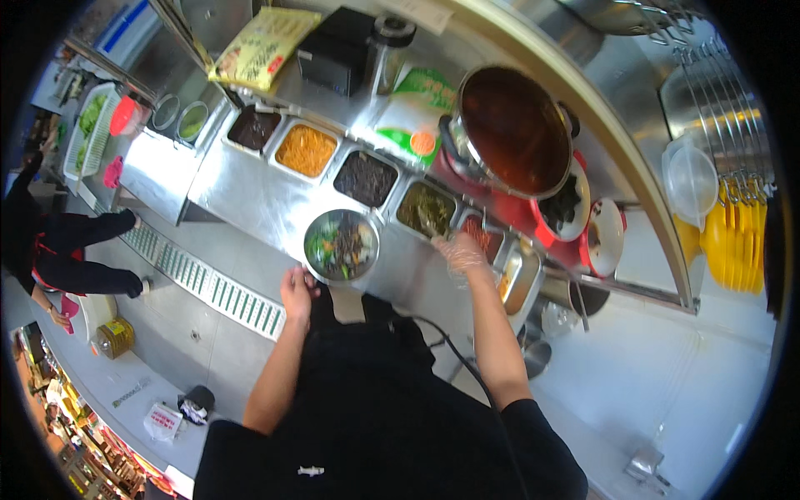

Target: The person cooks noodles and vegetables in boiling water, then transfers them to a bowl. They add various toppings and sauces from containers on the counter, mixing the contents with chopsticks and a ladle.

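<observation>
A round metal bowl (342, 245) with green leaves, dark pieces and pale pieces stands at the edge of the steel counter (234, 187). Bare and beside the bowl's lower left rim, my left hand (299, 292) has bent fingers; whether it grips anything is unclear. My right hand (461, 253), in a clear plastic glove, reaches to the near edge of a steel pan of green shredded food (426, 209). Its fingers are around the handle end of a metal utensil (430, 224) whose head lies in that food.
Pans of orange shreds (306, 150), dark shreds (365, 179) and red food (480, 236) line the counter. Behind them stand a large pot of red-brown liquid (515, 131) and red-rimmed pots (603, 237). Another person (81, 253) is at the far left.
</observation>
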### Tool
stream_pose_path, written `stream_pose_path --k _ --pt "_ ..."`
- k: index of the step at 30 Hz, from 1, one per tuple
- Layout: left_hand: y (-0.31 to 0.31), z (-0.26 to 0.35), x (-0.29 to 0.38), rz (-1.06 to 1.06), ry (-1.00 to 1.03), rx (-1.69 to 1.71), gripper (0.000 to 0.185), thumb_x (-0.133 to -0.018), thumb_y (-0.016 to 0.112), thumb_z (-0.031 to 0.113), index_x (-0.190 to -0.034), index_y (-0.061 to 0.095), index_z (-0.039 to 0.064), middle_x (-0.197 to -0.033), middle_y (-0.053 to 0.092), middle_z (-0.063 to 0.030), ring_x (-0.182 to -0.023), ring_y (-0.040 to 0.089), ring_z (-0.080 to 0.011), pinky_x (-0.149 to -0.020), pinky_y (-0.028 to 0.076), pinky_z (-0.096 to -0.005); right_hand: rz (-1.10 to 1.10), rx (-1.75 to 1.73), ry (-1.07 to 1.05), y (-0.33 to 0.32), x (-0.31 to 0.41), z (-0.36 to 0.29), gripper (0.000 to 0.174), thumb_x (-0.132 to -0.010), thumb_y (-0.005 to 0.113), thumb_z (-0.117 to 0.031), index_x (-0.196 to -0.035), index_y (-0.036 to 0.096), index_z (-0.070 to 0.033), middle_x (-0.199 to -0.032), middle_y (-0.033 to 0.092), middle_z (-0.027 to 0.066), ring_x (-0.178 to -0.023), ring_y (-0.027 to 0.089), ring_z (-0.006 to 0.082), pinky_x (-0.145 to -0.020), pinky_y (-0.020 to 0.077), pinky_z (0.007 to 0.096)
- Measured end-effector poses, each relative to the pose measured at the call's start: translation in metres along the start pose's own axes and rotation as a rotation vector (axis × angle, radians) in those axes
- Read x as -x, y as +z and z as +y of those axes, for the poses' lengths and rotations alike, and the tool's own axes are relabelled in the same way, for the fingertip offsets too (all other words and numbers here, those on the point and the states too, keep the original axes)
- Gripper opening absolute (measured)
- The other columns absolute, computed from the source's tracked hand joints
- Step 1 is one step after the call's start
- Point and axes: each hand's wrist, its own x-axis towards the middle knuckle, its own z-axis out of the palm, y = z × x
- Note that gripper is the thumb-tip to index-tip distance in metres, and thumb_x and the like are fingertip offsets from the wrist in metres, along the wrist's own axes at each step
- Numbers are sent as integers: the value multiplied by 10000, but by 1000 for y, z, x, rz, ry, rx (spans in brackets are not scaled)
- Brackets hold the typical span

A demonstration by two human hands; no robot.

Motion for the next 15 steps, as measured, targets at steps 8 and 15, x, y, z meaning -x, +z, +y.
stream_pose_path --k 8,15 --pt "48 -16 58 122 -34 -10 312 -1136 483 341 -1127 633 68 -777 577 28 -709 570 -65 -613 551 -251 -302 -330 75 35 -103 20 432 -1023 645 -423 -1133 696 -8 -982 671 176 -846 657 284 -724 538 421" --pt "54 -31 68 105 -50 -51 343 -1135 483 356 -1131 644 54 -778 576 26 -719 566 -71 -622 549 -262 -418 -777 70 17 -55 50 338 -1047 651 -403 -1111 677 -72 -758 552 -23 -552 471 62 -458 392 244"
